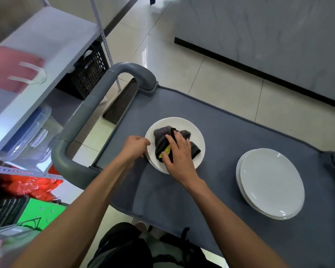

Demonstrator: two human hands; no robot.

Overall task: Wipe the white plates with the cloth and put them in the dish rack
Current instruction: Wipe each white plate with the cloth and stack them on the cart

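Grey cart, cloth under right hand

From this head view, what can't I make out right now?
- Dish rack: not in the head view.
- Plate centre: hidden under the cloth and right hand.
- Left hand fingers: curled over the plate's rim, tips hidden.
- Stack count: edges too close together.

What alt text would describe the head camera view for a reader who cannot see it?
A person's right hand presses a dark grey cloth onto a white plate on a grey cart, while the left hand holds the plate's rim. A stack of white plates lies to the right.
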